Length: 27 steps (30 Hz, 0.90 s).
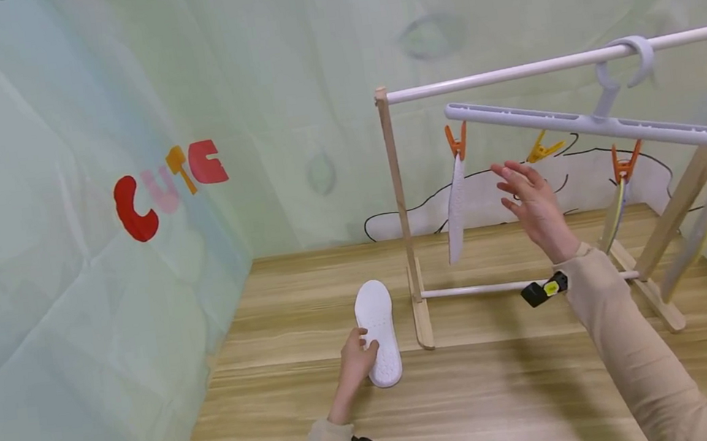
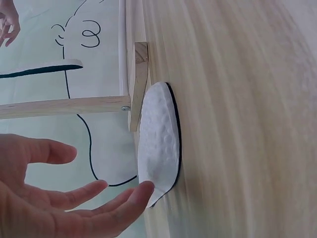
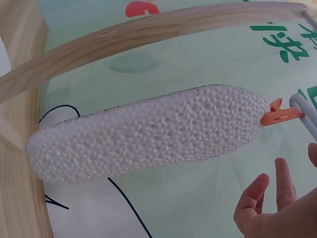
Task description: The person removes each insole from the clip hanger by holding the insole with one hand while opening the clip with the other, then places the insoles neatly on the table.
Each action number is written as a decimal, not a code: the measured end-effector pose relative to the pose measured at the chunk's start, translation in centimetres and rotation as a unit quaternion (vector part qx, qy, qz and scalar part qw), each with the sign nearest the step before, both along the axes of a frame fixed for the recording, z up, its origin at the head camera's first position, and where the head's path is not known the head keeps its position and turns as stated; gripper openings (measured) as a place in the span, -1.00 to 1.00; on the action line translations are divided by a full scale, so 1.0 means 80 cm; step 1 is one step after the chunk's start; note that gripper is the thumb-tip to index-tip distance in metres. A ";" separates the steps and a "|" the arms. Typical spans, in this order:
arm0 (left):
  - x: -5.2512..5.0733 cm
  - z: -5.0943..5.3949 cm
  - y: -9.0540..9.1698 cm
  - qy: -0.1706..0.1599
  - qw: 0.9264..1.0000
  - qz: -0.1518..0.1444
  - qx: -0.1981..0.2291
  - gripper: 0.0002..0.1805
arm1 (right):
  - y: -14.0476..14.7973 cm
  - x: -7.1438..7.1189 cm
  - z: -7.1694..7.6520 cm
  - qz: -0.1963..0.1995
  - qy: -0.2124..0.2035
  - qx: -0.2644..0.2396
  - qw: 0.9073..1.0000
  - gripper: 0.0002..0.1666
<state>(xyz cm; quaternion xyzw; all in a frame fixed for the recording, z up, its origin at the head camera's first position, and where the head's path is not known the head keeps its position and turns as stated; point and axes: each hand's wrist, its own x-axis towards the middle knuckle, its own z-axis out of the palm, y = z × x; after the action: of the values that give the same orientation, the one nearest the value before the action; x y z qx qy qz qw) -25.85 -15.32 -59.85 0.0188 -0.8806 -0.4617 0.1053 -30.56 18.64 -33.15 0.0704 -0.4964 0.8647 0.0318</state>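
A white insole (image 1: 375,306) lies flat on the wooden surface, left of the rack. My left hand (image 1: 357,360) reaches over it with fingers loosely spread; in the left wrist view the fingers show nothing held and the insole (image 2: 158,139) beyond them. My right hand (image 1: 532,209) is raised below the hanger (image 1: 526,118), fingers extended and holding nothing. Beside it, another insole (image 1: 456,211) hangs from an orange clip (image 1: 457,141); the right wrist view shows its bumpy face (image 3: 158,134). A yellow clip (image 1: 543,147) on the hanger holds nothing.
The hanger hooks over the white top bar (image 1: 508,74) of a wooden rack (image 1: 399,200). Two more insoles hang at the right, one (image 1: 614,218) near the rack's foot and one (image 1: 695,248) farther right. A printed cloth (image 1: 291,147) covers the back and left side.
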 end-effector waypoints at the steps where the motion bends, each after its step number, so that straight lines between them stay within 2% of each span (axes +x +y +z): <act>1: 0.010 0.020 0.004 -0.008 1.000 -0.003 0.012 -0.61 | 0.001 0.001 0.000 -0.006 0.002 0.002 1.000 -0.64; 2: 0.020 0.039 0.008 -0.011 1.000 -0.005 0.027 -0.61 | 0.002 0.003 0.000 -0.012 0.004 0.006 1.000 -0.65; 3: 0.013 0.025 0.005 0.008 0.999 -0.011 0.038 -0.61 | 0.003 0.004 0.000 -0.020 0.007 0.013 1.000 -0.65; 5: 0.022 0.040 0.007 0.015 0.999 -0.016 0.044 -0.61 | 0.005 0.008 0.001 -0.039 0.015 0.036 0.999 -0.63; 8: 0.035 0.061 0.013 0.030 0.998 -0.017 0.050 -0.60 | 0.009 0.013 0.002 -0.058 0.030 0.039 0.997 -0.61; 9: 0.038 0.069 0.016 0.026 0.998 -0.015 0.046 -0.61 | 0.010 0.015 0.003 -0.064 0.035 0.039 0.997 -0.61; 10: 0.050 0.094 0.024 0.000 0.999 -0.004 0.041 -0.61 | 0.011 0.016 0.004 -0.071 0.039 0.038 0.996 -0.62; 11: 0.056 0.106 0.028 -0.016 0.999 0.002 0.039 -0.61 | 0.012 0.018 0.005 -0.076 0.043 0.030 0.996 -0.63; 13: 0.061 0.117 0.034 -0.028 0.999 0.011 0.025 -0.62 | 0.014 0.020 0.006 -0.090 0.049 0.020 0.995 -0.66; 14: 0.061 0.116 0.034 -0.028 0.999 0.008 0.014 -0.64 | 0.015 0.022 0.007 -0.097 0.050 0.017 0.994 -0.68; 16: 0.054 0.098 0.027 -0.014 1.000 0.000 0.006 -0.64 | 0.016 0.025 0.010 -0.120 0.052 0.019 0.991 -0.71; 17: 0.039 0.070 0.021 -0.002 1.000 0.001 0.000 -0.65 | 0.016 0.026 0.011 -0.133 0.053 0.019 0.990 -0.72; 20: -0.026 -0.047 -0.008 0.027 0.999 -0.001 -0.028 -0.65 | 0.017 0.031 0.014 -0.180 0.056 0.041 0.981 -0.74; 21: -0.050 -0.089 -0.018 0.029 0.999 0.004 -0.034 -0.64 | 0.017 0.032 0.015 -0.196 0.057 0.048 0.978 -0.75; 22: -0.081 -0.140 -0.029 0.028 0.999 0.005 -0.040 -0.62 | 0.017 0.033 0.016 -0.210 0.060 0.050 0.974 -0.76; 23: -0.104 -0.177 -0.037 0.024 0.999 0.009 -0.038 -0.60 | 0.017 0.035 0.016 -0.223 0.064 0.053 0.971 -0.77; 24: -0.116 -0.195 -0.043 0.018 0.999 0.008 -0.035 -0.58 | 0.017 0.036 0.017 -0.235 0.071 0.059 0.968 -0.78; 25: -0.121 -0.201 -0.045 0.023 0.999 0.009 -0.030 -0.58 | 0.018 0.038 0.017 -0.247 0.078 0.062 0.964 -0.80; 26: -0.122 -0.202 -0.045 0.030 0.999 0.009 -0.027 -0.58 | 0.018 0.039 0.017 -0.257 0.087 0.065 0.960 -0.81; 27: -0.119 -0.194 -0.044 0.034 0.999 0.010 -0.026 -0.58 | 0.018 0.041 0.017 -0.268 0.097 0.070 0.956 -0.82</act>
<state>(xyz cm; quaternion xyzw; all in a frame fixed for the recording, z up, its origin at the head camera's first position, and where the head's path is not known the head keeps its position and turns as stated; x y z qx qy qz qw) -35.41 -18.82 -75.40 0.0091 -0.8880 -0.4379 0.1400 -27.30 20.12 -31.76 0.0203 -0.5505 0.7767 0.3055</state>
